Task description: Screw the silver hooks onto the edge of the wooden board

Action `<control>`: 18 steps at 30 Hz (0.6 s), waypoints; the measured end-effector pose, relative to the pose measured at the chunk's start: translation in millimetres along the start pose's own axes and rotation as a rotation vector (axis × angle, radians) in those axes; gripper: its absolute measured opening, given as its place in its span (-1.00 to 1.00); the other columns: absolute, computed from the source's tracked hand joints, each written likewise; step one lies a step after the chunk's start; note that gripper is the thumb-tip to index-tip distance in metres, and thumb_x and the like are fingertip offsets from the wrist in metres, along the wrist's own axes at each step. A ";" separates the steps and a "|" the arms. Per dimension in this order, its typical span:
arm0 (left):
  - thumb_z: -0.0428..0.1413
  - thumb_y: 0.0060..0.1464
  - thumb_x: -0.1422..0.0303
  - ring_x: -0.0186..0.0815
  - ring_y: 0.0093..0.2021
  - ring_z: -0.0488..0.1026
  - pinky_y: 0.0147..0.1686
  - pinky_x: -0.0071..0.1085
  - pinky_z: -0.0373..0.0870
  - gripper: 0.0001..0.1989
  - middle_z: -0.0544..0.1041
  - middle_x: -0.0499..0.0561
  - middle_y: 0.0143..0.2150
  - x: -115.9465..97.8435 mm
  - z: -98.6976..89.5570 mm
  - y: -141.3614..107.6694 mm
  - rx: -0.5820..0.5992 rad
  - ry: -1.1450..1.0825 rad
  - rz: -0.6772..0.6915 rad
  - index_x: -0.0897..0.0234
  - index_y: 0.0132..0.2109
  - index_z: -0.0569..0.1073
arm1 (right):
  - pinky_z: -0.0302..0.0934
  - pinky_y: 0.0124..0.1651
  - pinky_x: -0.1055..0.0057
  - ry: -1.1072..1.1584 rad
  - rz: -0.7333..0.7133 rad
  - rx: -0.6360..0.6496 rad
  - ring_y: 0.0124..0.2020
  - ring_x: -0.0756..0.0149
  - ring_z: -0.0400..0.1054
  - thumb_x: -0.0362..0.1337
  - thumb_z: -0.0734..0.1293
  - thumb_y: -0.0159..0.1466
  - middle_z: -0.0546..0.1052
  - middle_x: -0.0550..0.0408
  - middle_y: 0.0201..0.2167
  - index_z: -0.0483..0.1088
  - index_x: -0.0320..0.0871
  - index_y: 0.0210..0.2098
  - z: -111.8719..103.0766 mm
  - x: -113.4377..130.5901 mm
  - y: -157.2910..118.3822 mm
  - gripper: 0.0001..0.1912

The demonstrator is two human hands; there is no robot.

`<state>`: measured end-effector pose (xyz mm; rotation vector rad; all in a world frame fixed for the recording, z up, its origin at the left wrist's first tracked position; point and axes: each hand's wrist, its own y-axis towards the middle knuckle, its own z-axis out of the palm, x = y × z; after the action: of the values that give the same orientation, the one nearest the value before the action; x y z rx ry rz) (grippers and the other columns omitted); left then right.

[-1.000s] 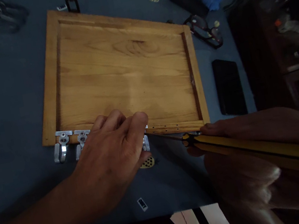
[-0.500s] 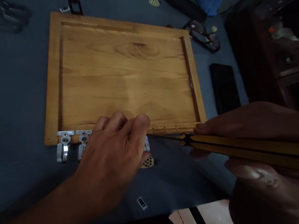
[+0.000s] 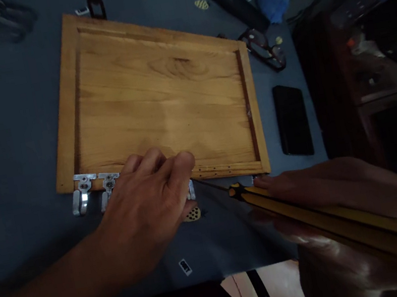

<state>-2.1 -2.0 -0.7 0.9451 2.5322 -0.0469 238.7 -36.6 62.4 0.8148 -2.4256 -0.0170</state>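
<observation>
A framed wooden board (image 3: pixel 157 89) lies on the dark cloth-covered table. Along its near edge sit metal hooks, two plainly visible at the left: one hook (image 3: pixel 83 194) and a second hook (image 3: pixel 109 189) beside it. My left hand (image 3: pixel 150 203) is closed over that edge, fingers curled and thumb below; part of another metal hook (image 3: pixel 191 189) shows by the thumb. My right hand (image 3: pixel 332 207) grips a screwdriver (image 3: pixel 293 208) with a yellow and black handle. Its thin shaft reaches toward my left fingertips, where the tip is hidden. Small holes dot the edge to the right.
A black phone-like slab (image 3: pixel 292 120) lies right of the board. Eyeglasses (image 3: pixel 263 50), a dark case (image 3: pixel 239 5) and a blue cloth (image 3: pixel 273 2) are behind it. A dark loop (image 3: pixel 96 8) projects at the far edge. Dark furniture (image 3: pixel 331 94) stands at the right.
The screwdriver handle has tilted so its butt end sits lower and further left in view, and my right hand has shifted with it. My left hand keeps its place on the board.
</observation>
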 end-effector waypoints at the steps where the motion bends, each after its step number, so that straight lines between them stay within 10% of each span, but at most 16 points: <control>1: 0.18 0.13 0.36 -0.12 -0.15 0.42 -0.24 -0.21 0.34 -0.72 0.54 0.08 -0.14 -0.1 -0.1 0.0 0.002 0.000 0.002 0.25 -0.05 0.29 | 0.50 -0.34 0.58 -0.023 -0.018 0.045 -0.28 0.39 0.55 -0.33 0.33 0.35 0.58 0.05 -0.05 0.29 -0.05 0.28 -2.8 -3.1 -1.5 -0.49; 18: 0.14 0.18 0.31 -0.13 -0.11 0.41 -0.19 -0.23 0.34 -0.69 0.52 0.08 -0.10 -0.8 -0.1 -2.7 -0.002 0.011 -0.005 0.24 0.02 0.27 | 0.53 -0.38 0.46 0.030 0.024 -0.044 -0.37 0.32 0.57 -0.28 0.40 0.29 0.63 0.10 -0.21 0.39 -0.03 0.17 8.2 -3.6 5.5 -0.55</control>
<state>-3.3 -4.6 -0.6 0.9407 2.5440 -0.0408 233.7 -31.5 54.6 0.7616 -2.3980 -0.0482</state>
